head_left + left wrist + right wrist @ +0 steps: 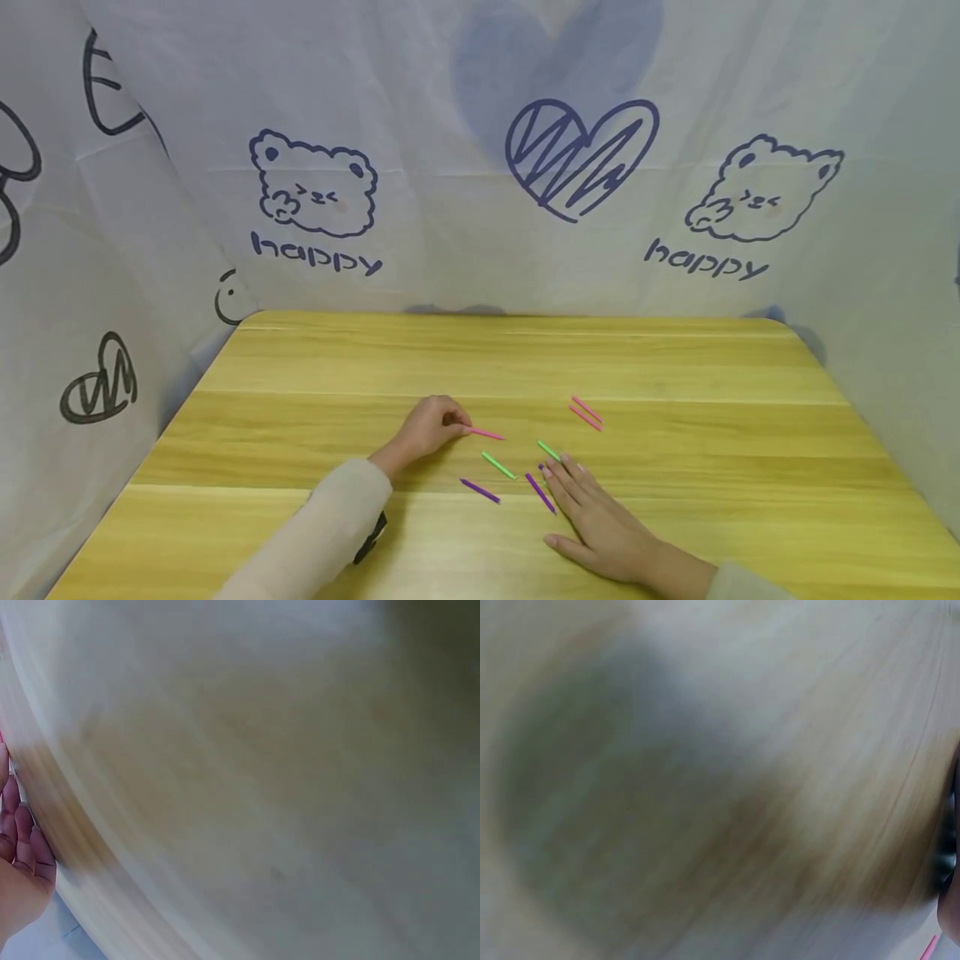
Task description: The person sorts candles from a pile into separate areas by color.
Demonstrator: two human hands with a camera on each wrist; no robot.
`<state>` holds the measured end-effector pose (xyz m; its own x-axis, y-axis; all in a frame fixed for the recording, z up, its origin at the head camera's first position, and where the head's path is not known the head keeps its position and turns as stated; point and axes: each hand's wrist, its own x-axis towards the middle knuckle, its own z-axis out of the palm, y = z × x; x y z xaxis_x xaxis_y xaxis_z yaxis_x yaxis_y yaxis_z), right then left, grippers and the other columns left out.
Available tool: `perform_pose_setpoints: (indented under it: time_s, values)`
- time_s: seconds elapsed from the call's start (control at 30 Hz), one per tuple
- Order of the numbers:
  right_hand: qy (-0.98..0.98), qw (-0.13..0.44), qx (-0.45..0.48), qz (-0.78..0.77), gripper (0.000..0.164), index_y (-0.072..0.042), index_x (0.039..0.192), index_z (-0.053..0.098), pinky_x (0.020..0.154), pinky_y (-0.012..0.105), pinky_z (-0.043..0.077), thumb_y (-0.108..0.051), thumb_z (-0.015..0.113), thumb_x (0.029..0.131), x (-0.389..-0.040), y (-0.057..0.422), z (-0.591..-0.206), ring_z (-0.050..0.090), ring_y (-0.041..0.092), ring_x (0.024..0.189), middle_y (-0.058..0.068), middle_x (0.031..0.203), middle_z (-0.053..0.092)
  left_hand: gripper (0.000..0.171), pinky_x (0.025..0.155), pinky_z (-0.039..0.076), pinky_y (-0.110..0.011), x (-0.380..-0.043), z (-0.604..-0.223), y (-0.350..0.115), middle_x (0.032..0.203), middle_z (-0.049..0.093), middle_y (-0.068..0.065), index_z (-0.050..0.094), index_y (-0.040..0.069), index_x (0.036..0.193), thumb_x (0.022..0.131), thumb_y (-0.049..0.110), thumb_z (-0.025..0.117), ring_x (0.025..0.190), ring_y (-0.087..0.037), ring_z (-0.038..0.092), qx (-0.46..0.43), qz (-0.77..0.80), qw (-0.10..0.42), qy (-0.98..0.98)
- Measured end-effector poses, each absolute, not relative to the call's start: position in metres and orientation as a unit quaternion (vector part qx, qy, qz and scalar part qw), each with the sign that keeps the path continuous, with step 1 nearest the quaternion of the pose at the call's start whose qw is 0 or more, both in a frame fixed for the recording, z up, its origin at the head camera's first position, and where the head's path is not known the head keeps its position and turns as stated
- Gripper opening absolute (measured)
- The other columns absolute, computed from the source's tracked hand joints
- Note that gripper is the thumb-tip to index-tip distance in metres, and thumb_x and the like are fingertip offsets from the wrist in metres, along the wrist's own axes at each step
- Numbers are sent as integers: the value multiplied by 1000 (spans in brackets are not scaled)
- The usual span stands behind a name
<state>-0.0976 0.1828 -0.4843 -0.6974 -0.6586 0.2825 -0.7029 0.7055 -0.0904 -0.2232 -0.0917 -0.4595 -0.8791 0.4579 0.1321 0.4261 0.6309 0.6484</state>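
Between thumb and fingers, my left hand [433, 427] pinches one end of a thin pink stick [489, 434], which points right over the table. The left wrist view catches only part of that hand [26, 855] at its left edge. My right hand [603, 525] lies with straight fingers on the tabletop. Its fingertips touch or cover the near end of a green stick [549, 450], and a purple tip [542, 467] pokes out beside them. Close by lie a purple stick [541, 493], another green stick [498, 465] and another purple stick [480, 491].
Two pink sticks [587, 413] lie side by side farther back, right of centre. The wooden table [337, 358] has rounded far corners. White cloth [450, 250] with drawn bears and hearts hangs behind and along the sides.
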Motion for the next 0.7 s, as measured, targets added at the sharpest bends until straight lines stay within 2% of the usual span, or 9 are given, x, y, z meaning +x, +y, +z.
perform_pose_setpoints:
  time_s: [0.37,0.7]
  values:
    - [-915,124,372,96,69,6,139,34,116,21,-9,-43,51,93,-97,184,-484,32,39,135,20,147,33,6,66,44,-19,-226,-458,-78,77,67,-3,71,7,79,80,12,71,71,-9,53,235,353,29,905]
    - [-916,121,370,94,70,6,139,33,115,21,-9,-44,49,93,-97,184,-485,31,38,135,20,147,33,5,63,43,-18,-227,-459,-71,77,67,-3,72,7,79,80,12,71,69,-8,52,239,348,32,906]
